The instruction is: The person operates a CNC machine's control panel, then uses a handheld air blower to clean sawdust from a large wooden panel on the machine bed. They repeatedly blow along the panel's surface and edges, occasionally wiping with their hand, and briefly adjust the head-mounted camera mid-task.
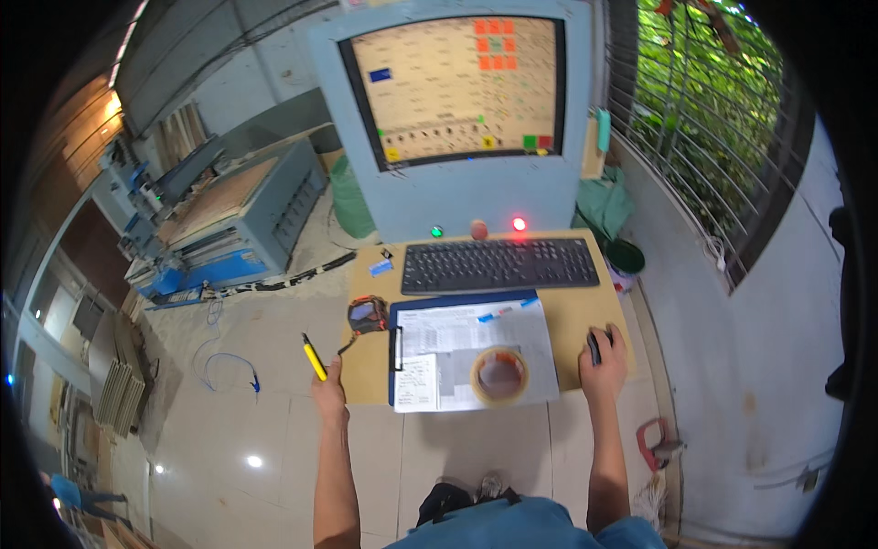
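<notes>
- Two hands busy at once: your right hand [604,359] is cupped over a dark mouse [594,347] at the right edge of the wooden bench [572,311], fingers curled down on it, so you can work the screen without looking down.
- Your left hand [327,382] sits at the bench's left front corner, closed around a yellow marker or utility knife [314,357]. I can't tell which. It points up and out past the edge, looks parked there so it stays handy while the other hand does the clicking.
- Between your hands lies a blue clipboard [395,340] with printed sheets, squared up right below the black keyboard [498,264], easy to read against the monitor [455,87] on the grey-blue console.
- Sitting on the paperwork is a roll of clear tape [499,375], probably doubling as a paperweight.
- Just left of the clipboard's top corner sits a small dark gadget with an orange rim [368,312], well out of the mouse's way.
- Off to your left stands a big blue flatbed machine with a board on it [229,206], and at your right a barred window [704,119] with greenery outside. A red-handled tool [654,444] lies on the floor by the wall.
</notes>
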A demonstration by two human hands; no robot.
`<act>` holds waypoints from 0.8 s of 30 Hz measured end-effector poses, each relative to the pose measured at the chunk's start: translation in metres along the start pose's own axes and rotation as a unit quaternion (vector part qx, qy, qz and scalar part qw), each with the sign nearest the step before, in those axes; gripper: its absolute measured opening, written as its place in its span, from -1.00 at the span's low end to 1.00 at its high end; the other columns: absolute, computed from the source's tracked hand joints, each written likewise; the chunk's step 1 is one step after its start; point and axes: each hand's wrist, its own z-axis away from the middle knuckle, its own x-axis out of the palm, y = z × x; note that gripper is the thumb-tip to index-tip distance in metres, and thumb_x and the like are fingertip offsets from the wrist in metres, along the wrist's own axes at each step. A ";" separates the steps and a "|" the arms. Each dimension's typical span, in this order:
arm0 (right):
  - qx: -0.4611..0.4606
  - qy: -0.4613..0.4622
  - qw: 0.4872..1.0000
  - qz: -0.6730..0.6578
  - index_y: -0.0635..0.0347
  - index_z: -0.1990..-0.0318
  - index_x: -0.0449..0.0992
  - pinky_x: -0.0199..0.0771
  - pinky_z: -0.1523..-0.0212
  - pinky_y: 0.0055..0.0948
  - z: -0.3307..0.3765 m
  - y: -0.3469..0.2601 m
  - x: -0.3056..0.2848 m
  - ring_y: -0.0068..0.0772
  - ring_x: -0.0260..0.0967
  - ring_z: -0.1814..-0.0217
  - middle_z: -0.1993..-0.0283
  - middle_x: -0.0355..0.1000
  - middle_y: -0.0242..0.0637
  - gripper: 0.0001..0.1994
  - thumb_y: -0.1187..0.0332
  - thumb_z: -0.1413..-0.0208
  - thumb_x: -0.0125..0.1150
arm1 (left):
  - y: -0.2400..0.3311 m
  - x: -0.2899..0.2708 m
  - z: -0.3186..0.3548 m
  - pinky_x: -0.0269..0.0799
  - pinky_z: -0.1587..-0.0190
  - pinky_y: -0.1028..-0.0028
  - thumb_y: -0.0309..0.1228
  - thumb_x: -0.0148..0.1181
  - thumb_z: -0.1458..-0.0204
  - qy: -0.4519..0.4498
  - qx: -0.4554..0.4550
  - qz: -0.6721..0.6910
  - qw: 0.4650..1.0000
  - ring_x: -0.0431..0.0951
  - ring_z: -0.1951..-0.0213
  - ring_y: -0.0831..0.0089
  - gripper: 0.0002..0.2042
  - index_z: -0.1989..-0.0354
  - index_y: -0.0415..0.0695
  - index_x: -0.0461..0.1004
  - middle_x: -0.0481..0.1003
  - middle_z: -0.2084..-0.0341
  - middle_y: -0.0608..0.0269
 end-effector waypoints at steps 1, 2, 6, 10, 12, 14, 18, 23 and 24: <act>-0.002 -0.005 1.000 -0.011 0.09 -0.05 0.57 0.41 -0.21 -0.07 0.000 0.000 -0.001 0.14 0.34 -0.26 -0.29 0.35 0.01 -0.62 0.41 -0.01 0.30 | -0.002 0.001 0.000 0.11 0.51 0.53 -0.23 0.31 -0.20 0.019 0.008 -0.013 1.000 0.19 0.56 0.66 -0.69 0.48 -0.07 0.36 0.28 0.61 0.50; -0.008 -0.006 1.000 -0.010 0.09 -0.06 0.56 0.41 -0.22 -0.06 0.000 0.000 -0.001 0.14 0.33 -0.26 -0.29 0.34 0.02 -0.61 0.41 -0.01 0.29 | -0.003 0.000 0.001 0.10 0.52 0.52 -0.23 0.31 -0.19 0.024 0.020 -0.020 0.999 0.18 0.56 0.66 -0.69 0.49 -0.06 0.35 0.27 0.61 0.50; -0.006 -0.001 1.000 -0.002 0.08 -0.15 0.51 0.38 -0.25 -0.04 -0.001 -0.003 -0.002 0.19 0.29 -0.31 -0.31 0.32 0.06 -0.54 0.39 -0.03 0.29 | -0.003 0.000 0.001 0.11 0.50 0.53 -0.23 0.32 -0.18 0.015 -0.018 0.038 0.999 0.19 0.55 0.66 -0.69 0.47 -0.08 0.36 0.26 0.62 0.52; 0.004 0.052 0.999 0.008 0.13 -0.21 0.45 0.36 -0.26 -0.06 0.002 -0.011 -0.002 0.20 0.29 -0.32 -0.32 0.32 0.06 -0.49 0.36 -0.05 0.29 | 0.004 0.000 0.003 0.19 0.46 0.51 -0.24 0.32 -0.19 -0.003 -0.017 0.037 0.999 0.24 0.52 0.63 -0.71 0.44 -0.10 0.37 0.30 0.58 0.47; 0.021 0.056 0.998 -0.003 0.17 -0.23 0.43 0.35 -0.27 -0.08 0.004 -0.013 -0.001 0.19 0.30 -0.32 -0.31 0.33 0.07 -0.48 0.35 -0.06 0.30 | 0.005 0.000 0.005 0.22 0.45 0.50 -0.23 0.32 -0.18 0.015 -0.022 0.035 0.999 0.26 0.51 0.62 -0.70 0.44 -0.11 0.36 0.32 0.57 0.46; 0.034 0.055 0.998 -0.027 0.21 -0.23 0.42 0.35 -0.28 -0.10 0.006 -0.013 0.001 0.18 0.32 -0.30 -0.28 0.35 0.07 -0.47 0.32 -0.08 0.30 | 0.004 -0.001 0.006 0.23 0.45 0.49 -0.23 0.32 -0.18 0.018 -0.027 0.038 0.999 0.27 0.50 0.62 -0.70 0.44 -0.11 0.36 0.33 0.57 0.44; 0.078 0.068 0.994 -0.037 0.27 -0.25 0.41 0.35 -0.27 -0.14 0.005 -0.003 0.007 0.13 0.36 -0.29 -0.25 0.40 0.10 -0.50 0.20 -0.23 0.22 | -0.003 -0.002 0.000 0.25 0.44 0.49 -0.21 0.31 -0.18 -0.026 -0.030 0.044 0.998 0.30 0.48 0.62 -0.71 0.40 -0.12 0.38 0.37 0.55 0.41; 0.093 0.063 0.994 -0.015 0.33 -0.27 0.41 0.36 -0.27 -0.22 0.004 0.000 0.011 0.03 0.40 -0.28 -0.26 0.43 0.07 -0.49 0.09 -0.37 0.08 | -0.007 -0.003 0.000 0.26 0.41 0.48 -0.18 0.32 -0.18 -0.008 -0.026 0.049 0.998 0.30 0.45 0.63 -0.70 0.36 -0.13 0.39 0.37 0.52 0.44; 0.106 0.060 0.992 -0.014 0.35 -0.27 0.41 0.36 -0.27 -0.23 0.004 -0.001 0.012 0.02 0.41 -0.27 -0.25 0.44 0.05 -0.48 0.09 -0.37 0.08 | -0.007 -0.002 0.001 0.25 0.41 0.48 -0.18 0.32 -0.18 -0.001 -0.017 0.051 0.999 0.29 0.45 0.64 -0.69 0.36 -0.13 0.39 0.35 0.53 0.44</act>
